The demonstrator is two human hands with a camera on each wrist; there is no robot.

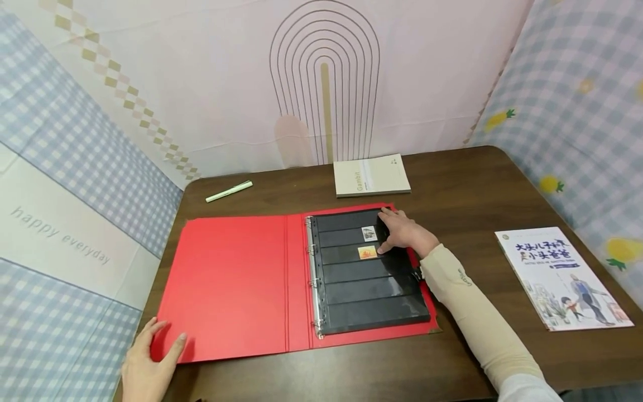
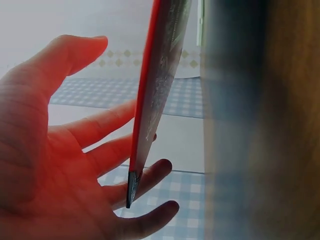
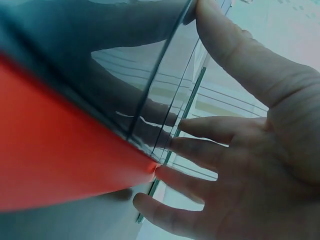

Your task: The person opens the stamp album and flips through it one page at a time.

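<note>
the red binder (image 1: 236,279) lay open on the brown table (image 1: 452,190), with a black pocket page (image 1: 361,307) and two stamps (image 1: 369,233) in its right half. at the binder's near left corner, the left hand (image 1: 148,365) held its fingers and thumb apart. on the binder's far right, the right hand (image 1: 402,230), fingers spread, touched the page. the notebook (image 1: 382,176) and pen (image 1: 229,191) lay beyond the binder.
</note>
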